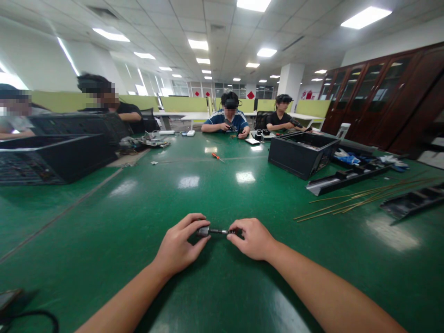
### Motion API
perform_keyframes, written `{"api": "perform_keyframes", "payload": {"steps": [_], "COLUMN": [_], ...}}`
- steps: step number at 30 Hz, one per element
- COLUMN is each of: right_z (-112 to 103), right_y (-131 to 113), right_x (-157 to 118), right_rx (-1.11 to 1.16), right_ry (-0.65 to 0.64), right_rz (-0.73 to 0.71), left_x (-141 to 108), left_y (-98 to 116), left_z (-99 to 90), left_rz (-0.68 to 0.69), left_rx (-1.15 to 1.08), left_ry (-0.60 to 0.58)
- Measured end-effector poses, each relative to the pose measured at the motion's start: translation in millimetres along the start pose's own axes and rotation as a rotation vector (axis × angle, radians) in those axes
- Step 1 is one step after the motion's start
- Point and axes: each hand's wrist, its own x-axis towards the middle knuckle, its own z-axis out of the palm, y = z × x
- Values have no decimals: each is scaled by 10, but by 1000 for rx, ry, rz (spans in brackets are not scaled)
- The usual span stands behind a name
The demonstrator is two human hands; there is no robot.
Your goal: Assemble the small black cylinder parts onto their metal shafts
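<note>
Just above the green tabletop (222, 194), a dark cylindrical part with a thin shaft (218, 231) lies level between my hands. My left hand (182, 245) is closed around its thicker grey end, thumb below and fingers above. At the shaft's other end, my right hand (251, 238) pinches a small dark piece with thumb and fingertips. The small piece touches the bright tip of the shaft; its exact shape is too small to tell.
An orange screwdriver (216, 157) lies mid-table. Black computer cases stand left (79, 157) and right (298, 159). Thin brass-coloured rods (347, 201) and dark metal rails (350, 179) lie at the right. Several people sit around the table. A black cable (38, 313) is at the lower left.
</note>
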Motion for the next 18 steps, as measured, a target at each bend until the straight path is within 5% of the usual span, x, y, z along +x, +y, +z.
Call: {"api": "perform_keyframes", "payload": {"steps": [5,11,18], "right_z": [-9,-4,-12], "right_y": [-9,2,-7], "right_x": [1,-11,-6], "right_rx": [8,21,5], "right_ry": [-9,-14,-29], "right_rz": [16,21,12], "left_x": [22,-8,-282], "left_y": [-174,-865,-1278], "left_z": [-60,-419,-930], "left_rz": [-106,-807,-1273], "left_rx": [58,207,382], "left_ry": [20,172,346]}}
